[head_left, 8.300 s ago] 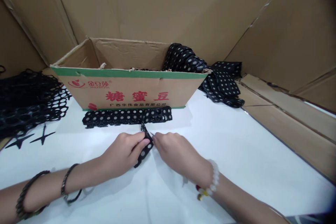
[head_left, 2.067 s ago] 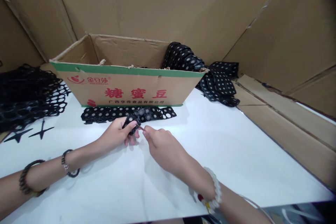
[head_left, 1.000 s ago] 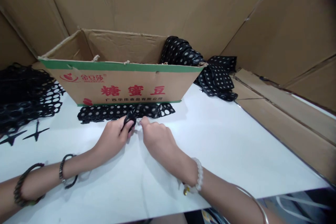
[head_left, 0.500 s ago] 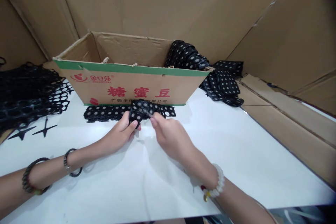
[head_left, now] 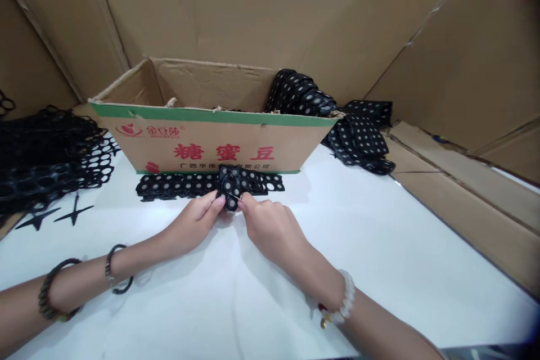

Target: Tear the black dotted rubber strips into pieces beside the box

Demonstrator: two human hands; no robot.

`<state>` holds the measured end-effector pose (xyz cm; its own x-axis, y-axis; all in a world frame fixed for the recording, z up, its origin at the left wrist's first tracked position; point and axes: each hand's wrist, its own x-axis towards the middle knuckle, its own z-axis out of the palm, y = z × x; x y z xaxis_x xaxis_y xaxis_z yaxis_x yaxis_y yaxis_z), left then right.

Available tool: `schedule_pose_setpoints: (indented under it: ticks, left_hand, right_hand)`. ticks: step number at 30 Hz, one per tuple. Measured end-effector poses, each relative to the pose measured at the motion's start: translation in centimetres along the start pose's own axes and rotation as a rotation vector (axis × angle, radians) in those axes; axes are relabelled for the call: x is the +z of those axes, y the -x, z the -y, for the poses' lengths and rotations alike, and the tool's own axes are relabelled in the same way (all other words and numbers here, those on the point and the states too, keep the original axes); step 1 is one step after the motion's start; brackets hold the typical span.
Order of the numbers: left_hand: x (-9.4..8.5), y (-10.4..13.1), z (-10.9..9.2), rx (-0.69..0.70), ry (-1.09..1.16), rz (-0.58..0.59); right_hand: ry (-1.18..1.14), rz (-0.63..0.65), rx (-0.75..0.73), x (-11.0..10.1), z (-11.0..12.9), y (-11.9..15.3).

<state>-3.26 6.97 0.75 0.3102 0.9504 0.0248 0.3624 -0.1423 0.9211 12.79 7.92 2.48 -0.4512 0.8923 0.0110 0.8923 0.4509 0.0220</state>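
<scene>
A black sheet with rows of grey round discs [head_left: 228, 187] is pinched at its near end by my left hand [head_left: 201, 218], thumb on top. My right hand [head_left: 272, 226] is closed around a thin, pale, pointed tool [head_left: 233, 197]; its exact kind is too small to make out. The tool's tip lies against the sheet's near end, beside my left thumb. Behind my hands, a flat strip of the same dotted black material [head_left: 177, 184] lies along the foot of the cardboard box. One hole near its right end shows white.
An open cardboard box [head_left: 219, 135] stands at the back, with dotted black sheets [head_left: 295, 93] over its right corner. More dotted sheets [head_left: 358, 135] lie right of it. At left are a heap of black perforated netting [head_left: 50, 152] and black star-shaped scraps [head_left: 73, 214] on the white table [head_left: 177, 304].
My left hand and the sheet have shifted slightly right. The tool's tip has come lower, onto the sheet's near end. The whole view has moved a little.
</scene>
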Motion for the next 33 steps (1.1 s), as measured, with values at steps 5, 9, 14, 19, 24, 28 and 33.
schedule_pose_setpoints:
  ticks: [5,9,14,19,24,28,33]
  left_hand:
    - [0.1,0.3,-0.5,0.009,-0.090,-0.045]
    - [0.1,0.4,-0.6,-0.007,-0.159,-0.059]
    - [0.1,0.6,-0.6,0.047,-0.262,-0.086]
    - [0.3,1.1,-0.7,0.146,-0.346,-0.141]
    - [0.9,1.3,-0.5,0.170,-0.464,-0.184]
    - [1.0,1.1,-0.4,0.191,-0.525,-0.235]
    - [0.2,1.0,-0.8,0.197,-0.449,-0.234]
  right_hand:
    - [0.049,-0.005,-0.020,0.1,0.3,0.2]
    - [0.080,0.033,-0.037,0.0,0.3,0.5]
    - [0.073,0.035,0.043,-0.2,0.8,1.0]
    - [-0.076,-0.014,0.055,0.0,1.9,1.2]
    - [-0.182,0.059,0.096,0.2,2.9,0.9]
    - [-0.285,0.066,0.099,0.2,3.2,0.7]
    - [-0.396,-0.041,0.113,0.1,2.2,0.4]
